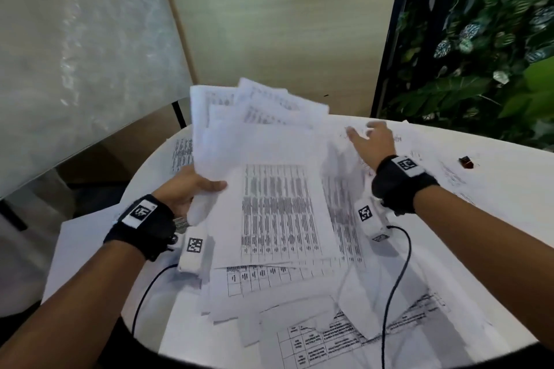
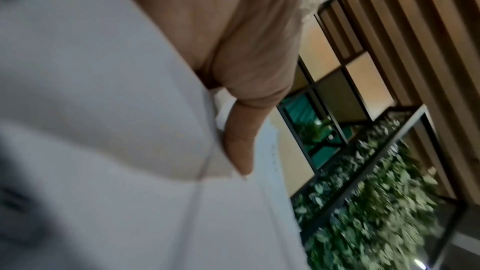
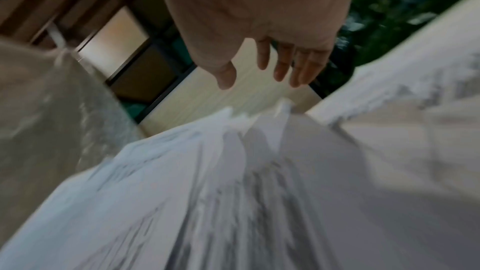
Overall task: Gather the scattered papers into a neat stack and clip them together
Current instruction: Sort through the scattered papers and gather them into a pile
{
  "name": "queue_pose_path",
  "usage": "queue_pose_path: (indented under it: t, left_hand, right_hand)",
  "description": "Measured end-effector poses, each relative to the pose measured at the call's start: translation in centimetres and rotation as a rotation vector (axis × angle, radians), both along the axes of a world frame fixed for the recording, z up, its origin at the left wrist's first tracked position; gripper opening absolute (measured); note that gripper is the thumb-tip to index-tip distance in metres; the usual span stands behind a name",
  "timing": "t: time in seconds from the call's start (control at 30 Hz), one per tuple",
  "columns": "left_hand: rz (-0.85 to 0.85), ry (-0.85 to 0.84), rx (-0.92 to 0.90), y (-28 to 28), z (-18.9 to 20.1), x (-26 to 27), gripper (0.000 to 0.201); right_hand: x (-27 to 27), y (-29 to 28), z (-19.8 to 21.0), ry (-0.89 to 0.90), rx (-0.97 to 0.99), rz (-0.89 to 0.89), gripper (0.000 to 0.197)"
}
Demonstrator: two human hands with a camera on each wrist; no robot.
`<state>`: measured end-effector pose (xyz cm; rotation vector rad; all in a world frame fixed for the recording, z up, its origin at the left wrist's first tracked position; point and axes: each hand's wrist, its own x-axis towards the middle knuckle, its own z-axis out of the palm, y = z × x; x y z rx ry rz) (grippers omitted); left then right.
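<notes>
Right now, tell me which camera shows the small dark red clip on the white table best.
The head view. It alone shows the small dark red clip, lying alone on the round white table to the far right of the right hand. The left wrist and right wrist views show only blurred paper, fingers and background, no clip.

Held sheaf of papers (image 1: 263, 177): white sheets printed with dense tables, gripped at the lower left corner by the left hand (image 1: 192, 189), thumb on top; unevenly fanned, upper corners splayed apart, sheets tilted up and away from the hand.

Loose papers (image 1: 299, 302): white printed sheets, lying flat and overlapping at odd angles under and nearer than the held sheaf, between the two forearms.

Far paper (image 1: 353, 132): a sheet lying just beyond the spread fingers of the right hand (image 1: 373, 144); contact cannot be told.

Clip (image 1: 466, 162): small, dark reddish, lying alone, well to the right of the right hand.
</notes>
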<state>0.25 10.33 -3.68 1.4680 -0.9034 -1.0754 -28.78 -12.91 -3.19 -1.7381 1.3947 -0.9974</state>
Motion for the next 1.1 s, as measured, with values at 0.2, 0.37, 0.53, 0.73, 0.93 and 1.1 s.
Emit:
queue_pose_path:
  t: [0.2, 0.37, 0.53, 0.73, 0.93, 1.1]
  left_hand:
    - [0.048, 0.129, -0.128, 0.0, -0.1, -0.8, 0.04]
    - [0.038, 0.067, -0.121, -0.4, 1.1, -0.9, 0.043]
    - [0.119, 0.11, -0.156, 0.5, 0.0, 1.5, 0.087]
    - [-0.021, 0.047, 0.017, 1.0, -0.2, 1.4, 0.095]
    - [0.049, -0.024, 0.063, 0.9, -0.3, 2.3, 0.054]
    - [0.088, 0.003, -0.044, 0.7, -0.3, 1.8, 0.063]
  right_hand:
    - [0.6, 3.4, -2.0, -0.377, 0.413, 0.553, 0.098]
    - [2.0, 4.6, 0.0, -0.406, 0.339, 0.633, 0.06]
    - [-0.7, 2.6, 0.3, -0.2, 0.376, 0.575, 0.021]
    - [-2.2, 1.8, -0.3, 0.0, 0.116, 0.325, 0.055]
    - [-4.3, -0.6, 3.2, 0.173, -0.189, 0.199, 0.027]
    - [-4.5, -0.5, 2.0, -0.026, 0.161, 0.291, 0.043]
